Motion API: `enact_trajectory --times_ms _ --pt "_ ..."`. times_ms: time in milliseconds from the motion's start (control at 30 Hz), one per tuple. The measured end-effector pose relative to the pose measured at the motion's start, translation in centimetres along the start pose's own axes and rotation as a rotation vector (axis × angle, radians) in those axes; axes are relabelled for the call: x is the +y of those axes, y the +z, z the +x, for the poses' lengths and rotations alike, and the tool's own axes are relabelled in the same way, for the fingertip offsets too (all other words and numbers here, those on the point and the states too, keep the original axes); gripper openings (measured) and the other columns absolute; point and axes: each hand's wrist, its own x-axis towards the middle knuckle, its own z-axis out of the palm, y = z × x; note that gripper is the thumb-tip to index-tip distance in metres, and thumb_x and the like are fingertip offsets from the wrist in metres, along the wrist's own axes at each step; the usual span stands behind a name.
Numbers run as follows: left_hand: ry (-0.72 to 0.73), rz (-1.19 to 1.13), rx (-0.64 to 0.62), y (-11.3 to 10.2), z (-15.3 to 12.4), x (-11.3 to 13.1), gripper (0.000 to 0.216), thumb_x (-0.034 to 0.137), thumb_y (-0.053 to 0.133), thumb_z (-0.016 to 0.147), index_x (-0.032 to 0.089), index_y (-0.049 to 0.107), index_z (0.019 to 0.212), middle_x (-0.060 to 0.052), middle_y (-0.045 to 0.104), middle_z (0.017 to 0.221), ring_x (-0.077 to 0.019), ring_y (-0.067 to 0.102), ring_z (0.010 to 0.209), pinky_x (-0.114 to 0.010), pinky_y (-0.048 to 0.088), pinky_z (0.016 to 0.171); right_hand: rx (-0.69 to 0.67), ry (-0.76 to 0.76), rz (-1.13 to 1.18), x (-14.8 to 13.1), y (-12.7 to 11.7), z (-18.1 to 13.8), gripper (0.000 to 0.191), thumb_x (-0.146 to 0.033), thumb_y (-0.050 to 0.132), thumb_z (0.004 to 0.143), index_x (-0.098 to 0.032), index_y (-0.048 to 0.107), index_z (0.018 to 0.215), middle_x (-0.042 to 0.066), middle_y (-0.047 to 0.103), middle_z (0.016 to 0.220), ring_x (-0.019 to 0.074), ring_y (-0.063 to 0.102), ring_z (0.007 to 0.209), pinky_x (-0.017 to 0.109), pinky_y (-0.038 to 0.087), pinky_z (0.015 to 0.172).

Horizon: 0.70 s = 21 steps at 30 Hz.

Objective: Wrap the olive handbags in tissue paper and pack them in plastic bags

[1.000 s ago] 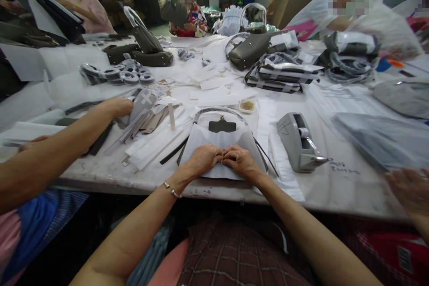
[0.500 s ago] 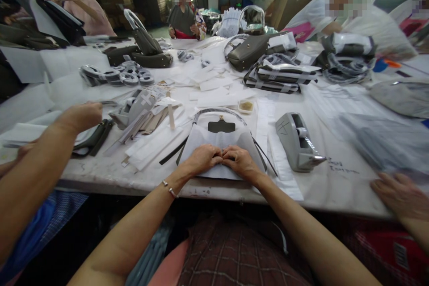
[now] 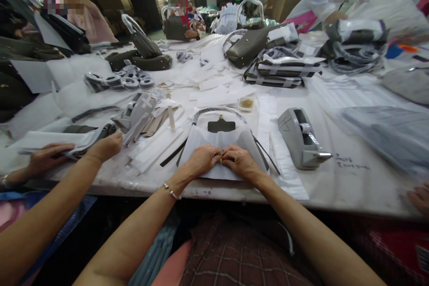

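A dark handbag lies flat before me, its front covered by a white protective sheet (image 3: 197,143). The handbag's dark flap tab (image 3: 221,126) shows through a gap near the top, and its wrapped handle (image 3: 219,110) arches beyond. My left hand (image 3: 203,160) and my right hand (image 3: 239,161) meet at the lower middle of the sheet, fingertips pinched together. Between them shows a small gold-coloured metal piece (image 3: 221,160), mostly hidden by the fingers. Dark strap ends (image 3: 173,153) stick out at both sides of the handbag.
A grey tape dispenser (image 3: 298,138) stands to the right, another tape dispenser (image 3: 134,109) to the left beside paper strips (image 3: 154,123). A co-worker's hand (image 3: 106,146) works on a bag at left. Stacked handbags (image 3: 278,69) and wrapped rings (image 3: 129,76) lie farther back.
My hands stay almost in place; the gold-coloured piece now shows between my fingertips. The left co-worker's hand has come down and right to a bag. The hand at right has moved off rightward.
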Motion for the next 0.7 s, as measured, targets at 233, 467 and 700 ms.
enact_trajectory --times_ms 233,467,700 --pt "-0.002 -0.112 -0.030 -1.0 0.0 0.2 0.016 0.030 0.061 0.089 0.023 0.074 0.090 0.001 0.075 0.086 -0.0162 0.067 0.078 -0.023 0.044 0.072 0.014 -0.023 -0.031 0.3 0.3 -0.1 0.011 -0.010 0.073 0.080 -0.020 0.071 0.076 0.004 0.071 0.088 0.0192 0.065 0.089 0.032 0.052 0.085" --pt "-0.046 -0.071 -0.088 -1.3 0.6 0.5 0.018 0.023 0.058 0.085 0.019 0.074 0.079 0.000 0.072 0.072 -0.0141 0.061 0.066 -0.023 0.037 0.062 0.002 -0.041 -0.086 0.7 0.6 -0.1 0.011 -0.011 0.077 0.078 -0.017 0.068 0.074 0.004 0.067 0.081 0.0193 0.061 0.085 0.032 0.050 0.082" --pt "-0.060 -0.098 -0.119 -1.3 1.1 0.4 0.018 0.021 0.055 0.083 0.017 0.072 0.076 0.000 0.069 0.069 -0.0128 0.057 0.063 -0.022 0.035 0.060 0.008 -0.037 -0.091 0.8 0.7 -0.1 0.013 -0.010 0.076 0.078 -0.017 0.066 0.072 0.004 0.066 0.081 0.0185 0.060 0.084 0.030 0.049 0.080"
